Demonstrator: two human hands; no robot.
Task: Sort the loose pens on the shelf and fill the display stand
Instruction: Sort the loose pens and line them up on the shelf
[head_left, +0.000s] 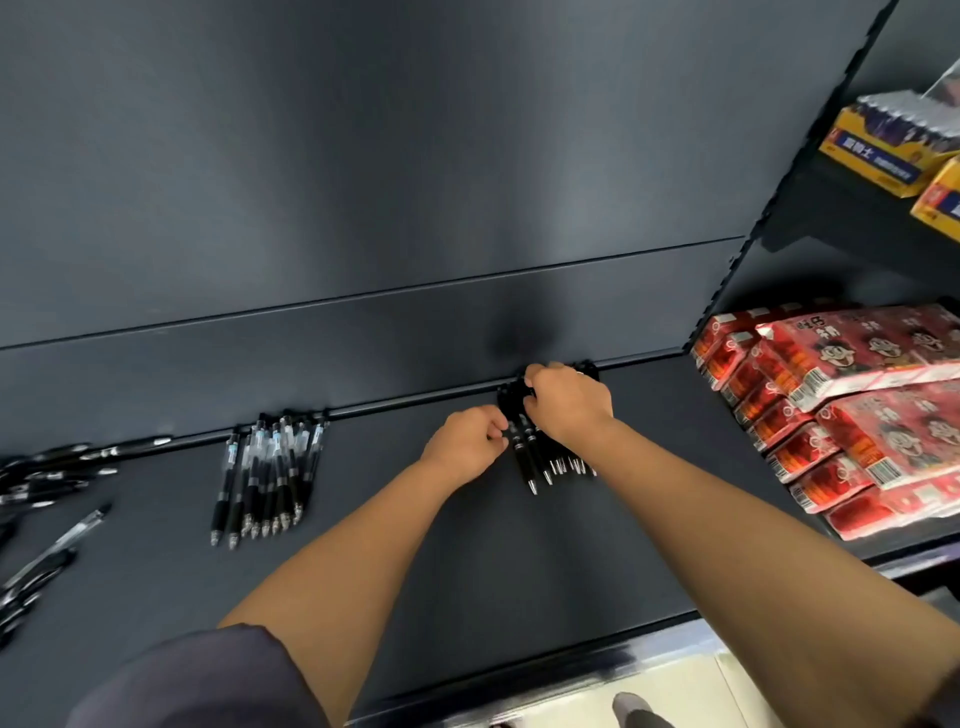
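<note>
On the dark shelf (467, 561) a row of black pens (540, 462) lies against the back wall, tips toward me. My right hand (569, 402) lies over the tops of this row, fingers curled round them. My left hand (465, 441) sits just left of the row, its fingertips pinching the leftmost pen. A second neat group of clear-barrelled black pens (265, 478) lies further left. Loose pens (41, 499) are scattered at the far left edge. No display stand is in view.
Red drink multipacks (852, 410) are stacked on the neighbouring shelf to the right. Yellow boxes (883, 145) stand on the shelf above them. A shoe (636, 712) shows on the floor below the shelf's front edge.
</note>
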